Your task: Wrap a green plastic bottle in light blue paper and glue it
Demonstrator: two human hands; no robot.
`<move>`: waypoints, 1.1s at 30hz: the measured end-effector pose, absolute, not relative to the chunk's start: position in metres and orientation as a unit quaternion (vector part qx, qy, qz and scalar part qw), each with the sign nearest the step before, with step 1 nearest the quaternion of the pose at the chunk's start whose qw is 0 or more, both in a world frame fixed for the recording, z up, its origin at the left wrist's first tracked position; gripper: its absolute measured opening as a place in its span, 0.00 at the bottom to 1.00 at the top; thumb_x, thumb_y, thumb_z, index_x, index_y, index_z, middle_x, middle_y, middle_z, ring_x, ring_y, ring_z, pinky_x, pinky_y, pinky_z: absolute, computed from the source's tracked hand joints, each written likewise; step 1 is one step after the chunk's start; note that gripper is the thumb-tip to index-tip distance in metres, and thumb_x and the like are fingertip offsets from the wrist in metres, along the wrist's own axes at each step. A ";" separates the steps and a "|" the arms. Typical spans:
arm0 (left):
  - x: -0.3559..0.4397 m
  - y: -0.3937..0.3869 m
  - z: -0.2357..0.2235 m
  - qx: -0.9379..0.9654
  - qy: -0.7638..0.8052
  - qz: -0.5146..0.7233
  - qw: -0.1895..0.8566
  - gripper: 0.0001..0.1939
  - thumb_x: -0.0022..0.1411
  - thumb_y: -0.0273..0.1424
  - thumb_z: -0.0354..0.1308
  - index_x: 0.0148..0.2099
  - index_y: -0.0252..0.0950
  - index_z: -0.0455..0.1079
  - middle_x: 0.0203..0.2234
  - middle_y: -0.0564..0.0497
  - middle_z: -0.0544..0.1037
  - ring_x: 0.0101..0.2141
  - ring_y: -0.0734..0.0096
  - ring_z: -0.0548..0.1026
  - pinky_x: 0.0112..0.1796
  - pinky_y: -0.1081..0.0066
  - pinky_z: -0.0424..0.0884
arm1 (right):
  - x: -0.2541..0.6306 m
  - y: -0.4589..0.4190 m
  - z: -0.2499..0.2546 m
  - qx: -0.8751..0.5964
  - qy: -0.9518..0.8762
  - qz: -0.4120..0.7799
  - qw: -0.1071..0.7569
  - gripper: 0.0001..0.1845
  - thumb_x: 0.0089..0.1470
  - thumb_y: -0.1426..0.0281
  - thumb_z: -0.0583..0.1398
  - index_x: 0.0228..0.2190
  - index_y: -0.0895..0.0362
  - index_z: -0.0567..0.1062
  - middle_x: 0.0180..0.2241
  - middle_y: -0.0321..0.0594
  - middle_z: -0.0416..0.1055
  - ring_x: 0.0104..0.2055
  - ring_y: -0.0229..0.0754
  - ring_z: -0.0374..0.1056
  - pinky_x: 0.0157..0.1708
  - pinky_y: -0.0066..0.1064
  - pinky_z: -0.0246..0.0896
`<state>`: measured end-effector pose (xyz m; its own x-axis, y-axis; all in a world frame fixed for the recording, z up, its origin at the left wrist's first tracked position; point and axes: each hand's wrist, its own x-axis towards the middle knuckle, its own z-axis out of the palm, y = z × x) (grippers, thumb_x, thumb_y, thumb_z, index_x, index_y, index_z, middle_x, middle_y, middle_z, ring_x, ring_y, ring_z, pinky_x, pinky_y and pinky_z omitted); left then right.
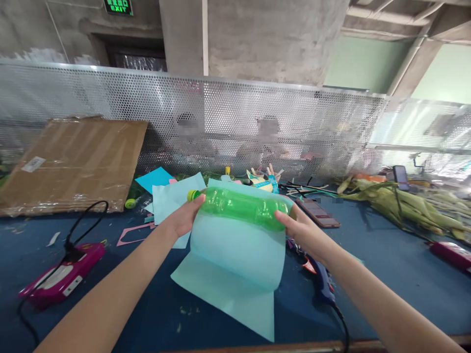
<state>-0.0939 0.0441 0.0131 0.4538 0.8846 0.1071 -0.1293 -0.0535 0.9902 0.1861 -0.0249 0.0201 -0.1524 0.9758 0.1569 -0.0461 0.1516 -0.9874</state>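
A clear green plastic bottle (243, 207) with a yellow-green cap lies sideways above the table, held at both ends. My left hand (187, 215) grips the cap end, its thumb on the bottle near the neck. Around the base end closes my right hand (294, 223), thumb pressed on the side. A light blue sheet of paper (237, 250) hangs curved from behind the bottle, and its lower part spreads over the tabletop. Both hands seem to pinch the paper along with the bottle, though the fingers behind are hidden.
A pink power strip (69, 274) with a black plug sits left, below a cardboard sheet (81, 162). A blue-handled glue gun (322, 279) and a phone (318, 212) lie right, near corn husks (386, 201). Paper scraps (136, 234) litter the blue table (147, 309). Behind stands a perforated metal screen (239, 108).
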 end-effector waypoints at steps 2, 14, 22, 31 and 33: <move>-0.090 0.044 0.009 0.582 0.324 0.430 0.609 0.35 0.45 0.62 0.61 0.47 0.41 0.74 0.37 0.45 0.82 0.46 0.48 0.77 0.46 0.57 0.74 | 0.187 -0.025 0.016 -0.405 -0.568 0.509 0.505 0.36 0.43 0.48 0.67 0.52 0.48 0.69 0.51 0.41 0.74 0.48 0.49 0.73 0.44 0.40 0.72; -0.077 0.039 0.008 0.478 0.352 0.447 0.669 0.31 0.50 0.57 0.62 0.46 0.38 0.72 0.39 0.44 0.81 0.48 0.48 0.76 0.46 0.57 0.74 | 0.188 -0.030 0.012 -0.400 -0.619 0.487 0.468 0.39 0.42 0.58 0.71 0.54 0.48 0.64 0.50 0.41 0.72 0.50 0.49 0.70 0.48 0.41 0.68; -0.103 0.050 -0.003 0.551 0.312 0.425 0.647 0.41 0.42 0.48 0.72 0.57 0.44 0.64 0.43 0.49 0.78 0.44 0.57 0.76 0.43 0.66 0.72 | 0.190 -0.031 0.004 -0.394 -0.538 0.534 0.520 0.32 0.44 0.63 0.71 0.50 0.46 0.67 0.40 0.33 0.73 0.38 0.40 0.70 0.35 0.28 0.68; -0.111 0.056 0.002 0.612 0.357 0.378 0.596 0.35 0.46 0.39 0.71 0.56 0.43 0.64 0.47 0.48 0.74 0.46 0.58 0.73 0.45 0.63 0.68 | 0.196 -0.029 0.004 -0.437 -0.546 0.530 0.479 0.28 0.45 0.61 0.69 0.48 0.45 0.68 0.29 0.29 0.67 0.24 0.34 0.61 0.21 0.25 0.58; -0.115 0.056 0.013 0.645 0.382 0.336 0.571 0.32 0.44 0.35 0.73 0.52 0.41 0.69 0.51 0.46 0.72 0.52 0.53 0.70 0.49 0.60 0.65 | 0.199 -0.026 0.005 -0.457 -0.546 0.536 0.453 0.28 0.44 0.60 0.69 0.48 0.46 0.69 0.27 0.28 0.64 0.23 0.34 0.59 0.19 0.24 0.54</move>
<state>-0.1145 0.0565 0.0128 0.4833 0.8754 -0.0027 0.1092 -0.0572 0.9924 0.1991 -0.0265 0.0047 -0.1718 0.9851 0.0057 0.0126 0.0079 -0.9999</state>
